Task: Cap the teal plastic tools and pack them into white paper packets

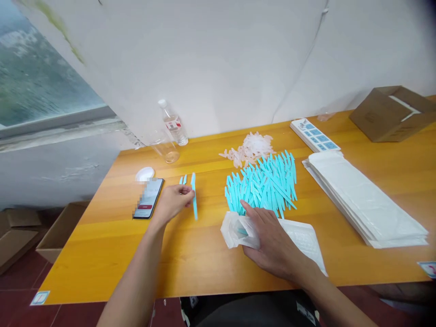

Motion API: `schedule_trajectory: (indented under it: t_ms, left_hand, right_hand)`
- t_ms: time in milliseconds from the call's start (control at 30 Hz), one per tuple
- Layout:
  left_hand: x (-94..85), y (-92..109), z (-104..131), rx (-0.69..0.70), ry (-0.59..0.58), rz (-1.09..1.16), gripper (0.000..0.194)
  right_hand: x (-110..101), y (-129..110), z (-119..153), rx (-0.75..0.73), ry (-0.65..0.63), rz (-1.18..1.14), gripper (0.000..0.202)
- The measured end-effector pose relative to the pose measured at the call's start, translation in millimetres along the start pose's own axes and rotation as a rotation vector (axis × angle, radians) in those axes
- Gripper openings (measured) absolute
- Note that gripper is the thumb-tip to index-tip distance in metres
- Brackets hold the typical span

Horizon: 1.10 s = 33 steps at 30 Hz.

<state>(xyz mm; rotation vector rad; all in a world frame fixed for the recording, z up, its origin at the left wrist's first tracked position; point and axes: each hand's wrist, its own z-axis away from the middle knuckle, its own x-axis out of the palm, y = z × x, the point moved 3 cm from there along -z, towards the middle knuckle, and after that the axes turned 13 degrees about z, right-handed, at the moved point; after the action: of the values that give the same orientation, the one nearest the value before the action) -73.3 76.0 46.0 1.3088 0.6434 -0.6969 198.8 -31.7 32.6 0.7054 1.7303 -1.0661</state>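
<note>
My left hand (176, 200) pinches a slim turquoise eyebrow razor (195, 209) between thumb and fingertips, above the table. Two or so more turquoise razors (183, 179) lie just behind that hand. My right hand (269, 236) is wrapped round a white padded mailer (301, 236). The mailer's open mouth (231, 229) faces left, and something turquoise shows inside it. Beyond the right hand spreads a large pile of turquoise razors (269, 181). A heap of small translucent plastic pieces (257, 145) lies behind the pile.
A stack of white padded mailers (368, 200) and a white-and-blue power strip or box (315, 135) lie to the right. A cardboard box (384, 116) stands at the far right. On the left are a phone (149, 198), a white lid (145, 174), a clear jar (168, 152) and a bottle (174, 125).
</note>
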Motion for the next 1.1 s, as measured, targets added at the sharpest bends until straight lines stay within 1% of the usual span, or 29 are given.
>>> schedule_trajectory:
  t_ms: [33,67,100,133,167,200,267,300,333,367,433,467,500,533,567,600,667,767,867,1000,1033,1067,1100]
  left_hand:
    - [1.3,2.1,17.1,0.033,0.039,0.216,0.029]
    - [4.1,4.5,36.0,0.07,0.114,0.476,0.03]
    - [8.7,7.6,55.8,0.109,0.226,0.66,0.029]
    - [15.9,12.0,75.1,0.139,0.326,0.757,0.025]
    - [24.9,18.6,92.5,0.171,0.391,0.773,0.021]
    - [35.3,27.6,106.4,0.226,0.372,0.742,0.017]
    - [52.5,44.4,122.2,0.343,0.205,0.633,0.015]
    - [55.8,47.8,124.2,0.384,0.126,0.592,0.021]
    - [54.2,46.2,122.2,0.406,0.081,0.569,0.03]
    - [48.0,39.4,116.2,0.404,0.08,0.56,0.036]
    - [27.6,14.9,94.3,0.35,0.18,0.521,0.037]
    - [16.6,0.5,79.9,0.294,0.257,0.448,0.034]
    - [6.6,-12.4,64.6,0.243,0.343,0.334,0.034]
    - [-0.3,-22.4,48.9,0.192,0.389,0.197,0.034]
    - [-4.6,-29.4,33.6,0.139,0.412,0.057,0.035]
    - [-6.0,-33.3,19.6,0.089,0.402,-0.076,0.036]
    - [-2.8,-34.9,-2.4,-0.009,0.317,-0.28,0.038]
    - [5.4,-31.8,-18.2,-0.135,0.188,-0.42,0.042]
    - [8.4,-29.4,-23.3,-0.191,0.138,-0.412,0.042]
    - [2.9,-24.5,-21.4,-0.175,0.076,-0.356,0.026]
    - [0.9,-22.4,-16.7,-0.151,0.06,-0.271,0.023]
    - [-0.6,-20.1,-9.3,-0.122,0.046,-0.124,0.022]
    - [-1.4,-17.5,0.8,-0.087,0.046,0.08,0.023]
  right_hand:
    - [-0.1,0.7,-0.6,0.002,0.001,-0.007,0.088]
    - [-0.2,1.3,-1.2,0.003,0.003,-0.019,0.088]
    - [-0.1,1.9,-2.0,0.004,0.007,-0.032,0.089]
    - [0.1,2.5,-2.7,0.007,0.012,-0.046,0.089]
    - [0.3,2.8,-3.5,0.007,0.019,-0.061,0.089]
    - [0.3,2.8,-4.1,0.003,0.032,-0.076,0.09]
    - [-0.2,2.0,-4.8,-0.011,0.055,-0.098,0.091]
    - [-0.7,1.4,-4.7,-0.017,0.059,-0.104,0.091]
    - [-1.2,0.8,-4.3,-0.018,0.059,-0.108,0.091]
    - [-1.8,0.2,-3.7,-0.015,0.055,-0.108,0.091]
    - [-3.1,-1.3,-2.0,-0.008,0.042,-0.113,0.09]
    - [-3.7,-2.3,-1.1,-0.01,0.037,-0.119,0.09]
    - [-4.0,-3.5,-0.4,-0.014,0.03,-0.127,0.09]
    - [-4.0,-4.6,0.0,-0.016,0.022,-0.134,0.091]
    - [-3.9,-5.6,0.3,-0.017,0.015,-0.14,0.091]
    - [-3.6,-6.4,0.3,-0.017,0.008,-0.145,0.091]
    - [-2.7,-7.2,-0.1,-0.016,-0.001,-0.15,0.092]
    - [-1.0,-6.4,-0.4,-0.011,-0.015,-0.151,0.092]
    - [0.2,-4.7,0.2,-0.005,-0.029,-0.155,0.093]
    - [0.0,-3.6,0.8,-0.005,-0.032,-0.15,0.093]
    - [-0.1,-3.4,0.5,-0.002,-0.031,-0.147,0.093]
    - [-0.1,-3.2,0.0,0.003,-0.029,-0.144,0.093]
    - [0.0,-2.9,-0.6,0.008,-0.026,-0.144,0.092]
